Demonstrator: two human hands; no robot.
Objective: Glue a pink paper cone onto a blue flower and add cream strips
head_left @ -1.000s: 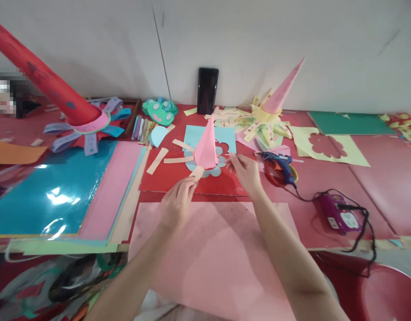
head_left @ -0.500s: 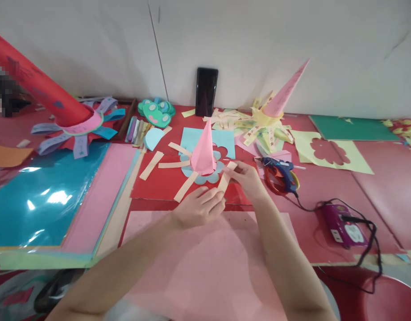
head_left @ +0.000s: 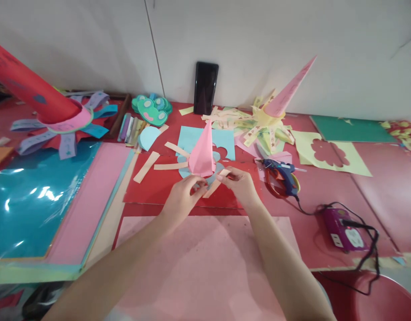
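Observation:
A pink paper cone [head_left: 202,154] stands upright on a light-blue paper flower [head_left: 183,172], which lies on a red sheet [head_left: 158,191]. My right hand [head_left: 241,186] pinches the upper end of a peach paper strip [head_left: 213,186] to the right of the cone. My left hand [head_left: 182,196] is at the near side of the cone's base, thumb and fingers closed together; what they hold, if anything, is hidden. Left of the cone, two paper strips [head_left: 171,166] reach out from its base. Another loose strip [head_left: 147,168] lies farther left on the red sheet.
A blue glue gun [head_left: 282,169] lies on the right, its cord near a purple power box [head_left: 346,232]. A phone [head_left: 205,87] leans on the wall. Finished paper cones [head_left: 288,89] stand at both sides. Stacked coloured sheets [head_left: 81,196] lie left.
My left hand has moved left and up from the strip to the cone's base, now covering the strip that pointed toward me. My right hand has brought its strip slightly left and lower.

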